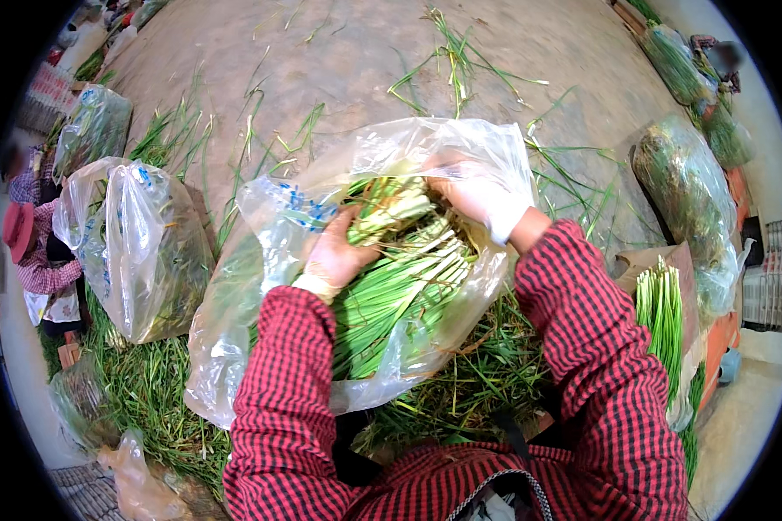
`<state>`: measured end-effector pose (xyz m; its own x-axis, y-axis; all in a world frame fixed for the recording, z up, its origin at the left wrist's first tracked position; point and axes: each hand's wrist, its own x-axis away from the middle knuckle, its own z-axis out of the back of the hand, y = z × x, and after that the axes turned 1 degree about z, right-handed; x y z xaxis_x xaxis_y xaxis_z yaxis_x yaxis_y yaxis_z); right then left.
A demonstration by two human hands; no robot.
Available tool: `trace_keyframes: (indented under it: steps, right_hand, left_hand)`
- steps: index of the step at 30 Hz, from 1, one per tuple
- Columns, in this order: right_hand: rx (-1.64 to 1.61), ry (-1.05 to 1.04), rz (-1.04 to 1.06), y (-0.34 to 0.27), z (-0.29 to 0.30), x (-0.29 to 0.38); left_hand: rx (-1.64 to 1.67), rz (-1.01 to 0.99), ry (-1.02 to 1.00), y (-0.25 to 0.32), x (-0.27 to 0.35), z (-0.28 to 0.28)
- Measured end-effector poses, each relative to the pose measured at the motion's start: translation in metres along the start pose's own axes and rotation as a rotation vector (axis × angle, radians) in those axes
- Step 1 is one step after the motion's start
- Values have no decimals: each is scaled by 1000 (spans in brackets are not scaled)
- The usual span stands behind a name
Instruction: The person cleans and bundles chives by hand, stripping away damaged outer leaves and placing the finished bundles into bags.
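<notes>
A large clear plastic bag lies wide open before me, with long green stalks with pale root ends inside, apparently garlic chives. My left hand grips a bunch of the stalks near their pale ends at the bag's mouth. On the far right side of that bunch is my right hand, reaching in under the bag's rim; the film covers part of it and its fingertips are hidden, so its hold is unclear. Both hands seem to wear thin pale gloves.
Filled clear bags stand at left and right. A neat bundle of stalks lies at my right. Loose greens cover the floor around me, with scattered stalks farther off. A person in a pink hat is at far left.
</notes>
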<state>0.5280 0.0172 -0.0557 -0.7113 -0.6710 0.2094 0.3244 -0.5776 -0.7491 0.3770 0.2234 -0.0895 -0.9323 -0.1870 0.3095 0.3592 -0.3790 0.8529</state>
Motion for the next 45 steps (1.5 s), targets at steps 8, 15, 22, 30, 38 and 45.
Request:
trace_keyframes:
  steps: [8, 15, 22, 30, 38, 45]
  right_hand:
    - [381, -309, 188, 21, -19, 82]
    - [295, -292, 100, -33, -10, 80]
    - [-117, -183, 202, -69, -15, 98]
    - [-363, -37, 351, -61, -86, 146]
    - [135, -352, 68, -28, -116, 147]
    - [-456, 95, 821, -223, -26, 219]
  left_hand:
    - [-227, -99, 127, 2, 13, -16]
    - [-742, -436, 106, 19, 95, -45]
    - [-364, -237, 212, 40, 100, -39]
    - [489, -205, 361, 13, 135, 45]
    - [425, -502, 852, 71, 261, 155]
    - [348, -851, 846, 199, 328, 140]
